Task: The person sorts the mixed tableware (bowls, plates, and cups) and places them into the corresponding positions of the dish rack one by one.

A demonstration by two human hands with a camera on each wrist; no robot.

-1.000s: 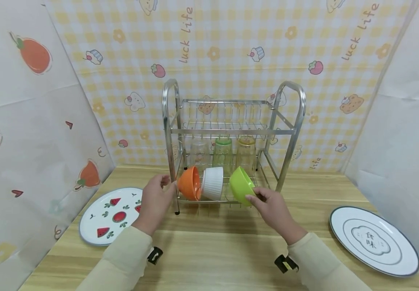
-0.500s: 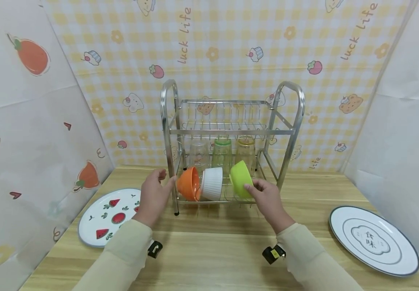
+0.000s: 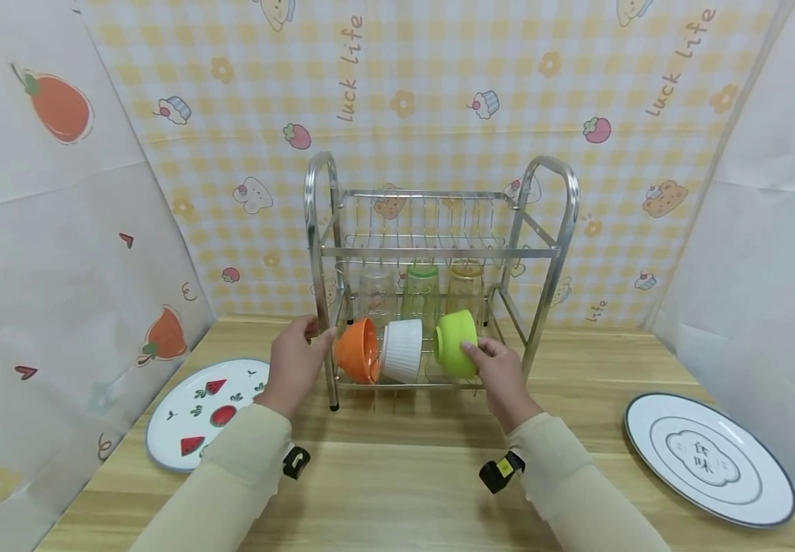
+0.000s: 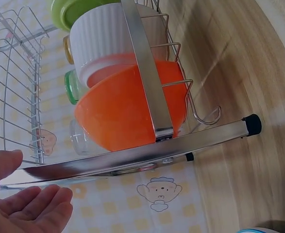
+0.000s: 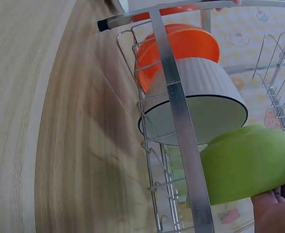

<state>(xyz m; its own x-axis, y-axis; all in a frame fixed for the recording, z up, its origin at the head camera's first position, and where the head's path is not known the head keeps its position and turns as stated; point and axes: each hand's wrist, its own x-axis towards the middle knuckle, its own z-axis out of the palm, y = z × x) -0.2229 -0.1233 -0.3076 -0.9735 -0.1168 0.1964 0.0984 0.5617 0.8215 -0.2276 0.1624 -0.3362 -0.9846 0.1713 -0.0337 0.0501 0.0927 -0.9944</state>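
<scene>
My right hand (image 3: 499,376) pinches a lime-green bowl (image 3: 457,345) on its side at the right of the dish rack's lower shelf. Beside it a white ribbed bowl (image 3: 402,350) and an orange bowl (image 3: 357,353) also lie on their sides. In the right wrist view the green bowl (image 5: 251,165) shows behind the rack's front bar, close to the white one. At the left post of the metal dish rack (image 3: 438,251) is my left hand (image 3: 297,364). Its thumb and curled fingers (image 4: 50,206) lie on either side of that post in the left wrist view.
Three upside-down glasses, one clear (image 3: 377,291), one green (image 3: 422,295) and one amber (image 3: 466,291), stand behind the bowls. A watermelon-patterned plate (image 3: 179,422) lies on the wooden table (image 3: 404,491) at left, a blue-rimmed plate (image 3: 749,475) at right.
My right hand has moved left with the green bowl, turning it from a tilt to lie sideways like the others. The left hand stays by the post, nearly still.
</scene>
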